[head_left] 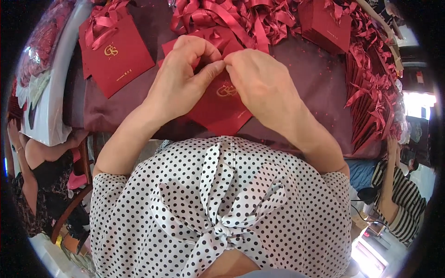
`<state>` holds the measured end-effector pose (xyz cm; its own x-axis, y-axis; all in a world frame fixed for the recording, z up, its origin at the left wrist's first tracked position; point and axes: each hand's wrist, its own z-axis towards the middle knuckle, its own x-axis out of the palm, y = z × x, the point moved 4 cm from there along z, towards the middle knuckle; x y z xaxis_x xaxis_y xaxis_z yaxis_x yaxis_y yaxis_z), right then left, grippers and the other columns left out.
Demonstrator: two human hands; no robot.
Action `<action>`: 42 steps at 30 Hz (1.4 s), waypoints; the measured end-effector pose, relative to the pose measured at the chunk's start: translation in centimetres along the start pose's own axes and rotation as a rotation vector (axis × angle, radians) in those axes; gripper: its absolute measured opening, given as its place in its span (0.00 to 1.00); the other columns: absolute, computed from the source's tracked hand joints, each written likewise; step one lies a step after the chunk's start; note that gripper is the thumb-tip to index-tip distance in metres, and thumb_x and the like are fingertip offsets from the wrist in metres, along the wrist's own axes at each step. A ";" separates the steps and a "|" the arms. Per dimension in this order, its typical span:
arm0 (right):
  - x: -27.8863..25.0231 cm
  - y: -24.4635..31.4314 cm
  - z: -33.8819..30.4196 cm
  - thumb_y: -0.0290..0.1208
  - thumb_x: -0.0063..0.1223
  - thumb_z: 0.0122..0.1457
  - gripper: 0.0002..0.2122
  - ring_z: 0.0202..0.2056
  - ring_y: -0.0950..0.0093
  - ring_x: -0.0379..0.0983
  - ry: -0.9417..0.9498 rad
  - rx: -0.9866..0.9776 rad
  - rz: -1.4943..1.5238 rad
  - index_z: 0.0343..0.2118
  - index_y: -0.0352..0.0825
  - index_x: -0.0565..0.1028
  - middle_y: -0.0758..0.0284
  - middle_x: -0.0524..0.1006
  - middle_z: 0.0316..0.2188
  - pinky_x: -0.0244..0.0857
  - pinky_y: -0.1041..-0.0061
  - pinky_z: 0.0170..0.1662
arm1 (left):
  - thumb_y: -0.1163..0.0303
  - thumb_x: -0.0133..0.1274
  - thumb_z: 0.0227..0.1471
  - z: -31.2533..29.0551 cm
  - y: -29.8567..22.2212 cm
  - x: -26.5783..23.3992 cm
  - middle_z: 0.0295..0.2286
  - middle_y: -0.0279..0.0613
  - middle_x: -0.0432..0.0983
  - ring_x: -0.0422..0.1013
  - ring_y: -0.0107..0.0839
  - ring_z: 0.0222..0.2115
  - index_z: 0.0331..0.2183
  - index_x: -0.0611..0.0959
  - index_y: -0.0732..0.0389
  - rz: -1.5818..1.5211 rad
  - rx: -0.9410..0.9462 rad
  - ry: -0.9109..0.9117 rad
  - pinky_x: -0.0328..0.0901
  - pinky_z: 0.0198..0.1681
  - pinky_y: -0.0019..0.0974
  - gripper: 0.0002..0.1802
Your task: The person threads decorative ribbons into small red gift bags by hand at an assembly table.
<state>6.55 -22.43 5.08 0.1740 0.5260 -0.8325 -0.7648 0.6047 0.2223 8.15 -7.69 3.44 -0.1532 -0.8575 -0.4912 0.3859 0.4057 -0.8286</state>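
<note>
A red paper gift bag (222, 111) with a gold emblem lies flat on the table in front of me, its lower corner toward my body. Over its upper part both hands come together, thumbs and fingers pinched. My left hand (185, 76) and my right hand (266, 81) meet at the fingertips on the bag's red ribbon (215, 34). The stretch of ribbon between the fingers is mostly hidden by the hands.
Dark red cloth (315, 88) covers the table. Finished-looking red bags (118, 58) lie at the far left, a bag stack (327, 28) at the far right. Loose red ribbons (236, 18) are heaped behind; ribboned bags (366, 102) line the right edge. People sit at both sides.
</note>
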 end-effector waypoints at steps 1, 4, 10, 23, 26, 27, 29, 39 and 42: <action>-0.6 0.0 0.3 0.24 0.52 0.52 0.07 0.31 0.61 0.72 -0.002 0.001 -0.003 0.33 0.33 0.67 0.58 0.72 0.25 0.67 0.66 0.34 | 0.72 0.55 0.51 0.0 -0.2 -0.2 0.27 0.39 0.72 0.66 0.31 0.35 0.29 0.77 0.66 -0.003 0.022 -0.032 0.61 0.40 0.32 0.07; -1.3 -1.0 0.9 0.24 0.53 0.53 0.10 0.31 0.57 0.73 0.157 0.223 0.568 0.37 0.34 0.67 0.55 0.74 0.26 0.67 0.61 0.32 | 0.72 0.53 0.52 -0.6 -0.3 -0.4 0.27 0.39 0.72 0.65 0.30 0.36 0.30 0.77 0.66 -0.167 0.022 0.085 0.61 0.40 0.32 0.07; -1.5 -0.1 -0.6 0.26 0.55 0.53 0.07 0.30 0.64 0.74 0.050 0.126 0.364 0.34 0.34 0.72 0.62 0.74 0.28 0.68 0.72 0.34 | 0.78 0.54 0.48 -0.7 0.6 -0.5 0.27 0.35 0.69 0.63 0.29 0.34 0.31 0.78 0.64 -0.388 -0.154 0.194 0.59 0.42 0.34 0.04; -1.8 -0.6 -0.8 0.29 0.59 0.50 0.10 0.29 0.68 0.73 0.077 0.067 0.119 0.33 0.36 0.71 0.66 0.75 0.24 0.65 0.70 0.37 | 0.73 0.54 0.44 1.2 0.7 -5.2 0.27 0.36 0.68 0.64 0.37 0.39 0.24 0.76 0.59 0.694 0.277 -0.026 0.55 0.45 0.41 0.02; -1.7 -2.1 -1.6 0.29 0.60 0.49 0.09 0.27 0.69 0.70 0.074 0.106 0.155 0.32 0.37 0.72 0.69 0.74 0.23 0.63 0.71 0.37 | 0.72 0.53 0.47 0.9 2.8 -6.9 0.27 0.36 0.69 0.65 0.38 0.38 0.29 0.79 0.58 0.747 0.163 -0.083 0.56 0.44 0.40 0.03; -1.7 -2.4 -1.5 0.33 0.57 0.52 0.10 0.28 0.66 0.71 0.090 0.074 0.192 0.34 0.38 0.69 0.67 0.73 0.22 0.61 0.68 0.39 | 0.72 0.52 0.48 0.4 2.4 -6.6 0.29 0.37 0.70 0.65 0.38 0.39 0.34 0.78 0.56 0.671 0.167 -0.135 0.57 0.44 0.40 0.07; -1.4 -2.5 -1.5 0.32 0.57 0.51 0.10 0.27 0.66 0.71 0.067 0.075 0.211 0.34 0.38 0.69 0.66 0.73 0.21 0.61 0.68 0.38 | 0.72 0.52 0.50 -0.4 1.4 -5.3 0.35 0.41 0.71 0.66 0.40 0.40 0.46 0.74 0.56 0.565 0.228 -0.247 0.58 0.45 0.38 0.18; -3.2 -3.4 -2.8 0.38 0.62 0.46 0.19 0.29 0.68 0.72 0.048 0.174 0.187 0.40 0.40 0.71 0.67 0.75 0.25 0.62 0.69 0.39 | 0.73 0.61 0.40 -3.3 -0.1 -0.2 0.29 0.39 0.68 0.62 0.39 0.39 0.30 0.75 0.59 0.274 0.189 -0.017 0.56 0.44 0.40 0.13; -5.3 -5.9 -5.4 0.35 0.69 0.38 0.25 0.30 0.69 0.69 0.240 0.236 -0.072 0.42 0.39 0.73 0.68 0.76 0.31 0.63 0.73 0.36 | 0.74 0.60 0.43 -3.6 0.9 -0.2 0.28 0.39 0.68 0.62 0.36 0.37 0.30 0.75 0.61 0.136 -0.001 0.083 0.57 0.42 0.37 0.11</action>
<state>6.78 -32.06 5.43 0.0506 0.3381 -0.9398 -0.5866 0.7716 0.2460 5.25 -6.01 1.76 -0.1741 -0.7658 -0.6191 0.4068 0.5166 -0.7534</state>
